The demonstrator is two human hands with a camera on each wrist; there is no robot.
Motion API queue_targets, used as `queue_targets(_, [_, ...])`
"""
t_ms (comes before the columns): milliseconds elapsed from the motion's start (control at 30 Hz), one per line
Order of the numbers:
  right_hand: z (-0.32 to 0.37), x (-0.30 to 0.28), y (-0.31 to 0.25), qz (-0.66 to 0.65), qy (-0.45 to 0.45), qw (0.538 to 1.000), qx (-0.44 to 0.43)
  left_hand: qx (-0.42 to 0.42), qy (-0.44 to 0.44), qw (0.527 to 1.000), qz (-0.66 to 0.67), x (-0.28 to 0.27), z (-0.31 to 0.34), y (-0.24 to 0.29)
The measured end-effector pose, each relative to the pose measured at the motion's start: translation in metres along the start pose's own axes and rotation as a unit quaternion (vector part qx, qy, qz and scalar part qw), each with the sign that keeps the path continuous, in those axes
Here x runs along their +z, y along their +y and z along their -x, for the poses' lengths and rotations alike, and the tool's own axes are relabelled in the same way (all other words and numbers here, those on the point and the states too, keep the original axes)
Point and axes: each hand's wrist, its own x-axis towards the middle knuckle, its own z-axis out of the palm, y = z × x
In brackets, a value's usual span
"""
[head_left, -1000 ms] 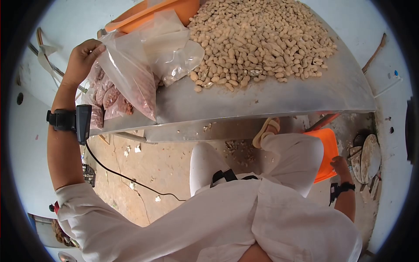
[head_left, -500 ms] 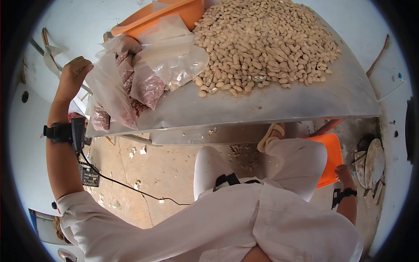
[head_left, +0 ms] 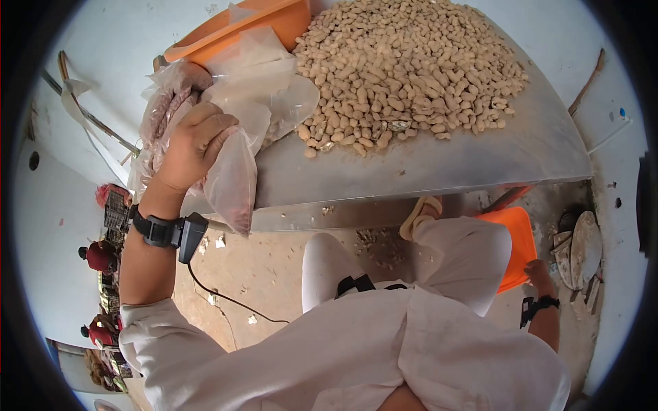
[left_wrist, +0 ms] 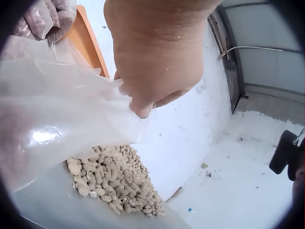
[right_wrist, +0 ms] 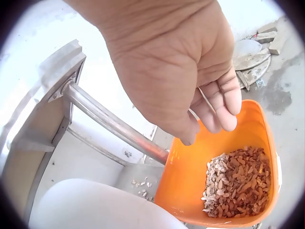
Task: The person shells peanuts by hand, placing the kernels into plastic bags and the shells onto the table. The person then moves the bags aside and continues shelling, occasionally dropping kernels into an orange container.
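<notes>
In the head view my left hand (head_left: 195,147) pinches the top of a clear plastic bag (head_left: 233,181) with reddish contents gathered at its bottom. The bag hangs over the table's near edge. Behind that hand lie several more clear bags (head_left: 156,113) of reddish nuts, partly covered by it. My right hand (right_wrist: 176,71) hangs over an orange bin (right_wrist: 188,164) with its fingers loosely bent and nothing between them. Pale shells and reddish-brown bits (right_wrist: 245,179) lie in the bin's bottom.
A big heap of unshelled peanuts (head_left: 411,68) covers the back of the metal table (head_left: 411,168). Beside it are flat plastic bags (head_left: 257,58) and an orange basin (head_left: 240,31). Shell scraps litter the floor. Two people in red (head_left: 103,257) are at far left.
My left hand first shifted left with the bag, uncovering other bags, then swung right and toward my body. The bag now hangs past the table edge. My right hand stays by the bin.
</notes>
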Motion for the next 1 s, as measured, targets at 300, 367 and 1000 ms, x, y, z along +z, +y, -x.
queue_targets(300, [0.016, 0.001, -0.027, -0.014, -0.021, 0.999, 0.02, -0.011, 0.077, 0.997, 0.002, 0.023, -0.007, -0.018])
queue_targets(367, [0.008, 0.004, -0.023, -0.022, -0.019, 1.0, 0.006, 0.0, 0.093, 0.996, -0.004, 0.033, -0.014, -0.023])
queue_targets(1000, [0.15, -0.032, -0.304, 0.089, -0.229, 0.963, -0.115, -0.095, 0.228, 0.964, 0.095, 0.048, -0.009, 0.01])
